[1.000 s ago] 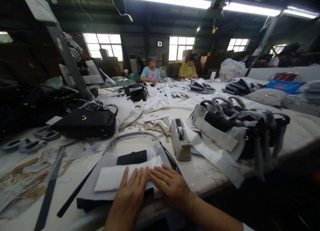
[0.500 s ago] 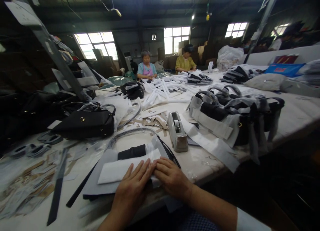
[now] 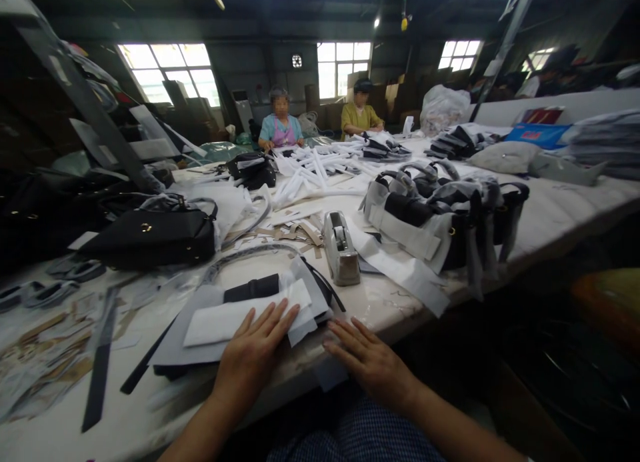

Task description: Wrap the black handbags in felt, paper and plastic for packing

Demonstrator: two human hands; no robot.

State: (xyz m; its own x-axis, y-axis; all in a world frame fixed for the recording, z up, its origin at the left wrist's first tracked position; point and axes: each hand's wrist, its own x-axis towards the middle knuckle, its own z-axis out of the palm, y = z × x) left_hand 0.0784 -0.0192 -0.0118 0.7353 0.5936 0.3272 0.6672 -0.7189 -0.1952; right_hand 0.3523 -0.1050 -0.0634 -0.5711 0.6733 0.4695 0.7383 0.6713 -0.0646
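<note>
A black handbag (image 3: 253, 288) lies flat before me, partly covered by grey-white wrapping sheet, its wrapped handle (image 3: 250, 250) arching toward the far side. Across it rests a folded white paper strip (image 3: 213, 324). My left hand (image 3: 257, 342) lies flat on that strip with fingers stretched out. My right hand (image 3: 367, 355) is off the bag, at the table's front edge, fingers extended and holding nothing. Beyond the bag's right side stands a grey tape dispenser (image 3: 341, 252). A long white strip (image 3: 400, 269) runs to the right of the dispenser.
Several wrapped black bags (image 3: 445, 215) stand upright at the right. Another black handbag (image 3: 150, 235) sits at the left, near loose dark straps (image 3: 100, 369) and cardboard scraps (image 3: 45, 355). Two people work across the table (image 3: 565, 209). A metal post (image 3: 95, 109) rises at the left.
My right hand has left the white strip and moved right and toward me, to the table edge. My left hand stays on the strip. The whole view has shifted slightly.
</note>
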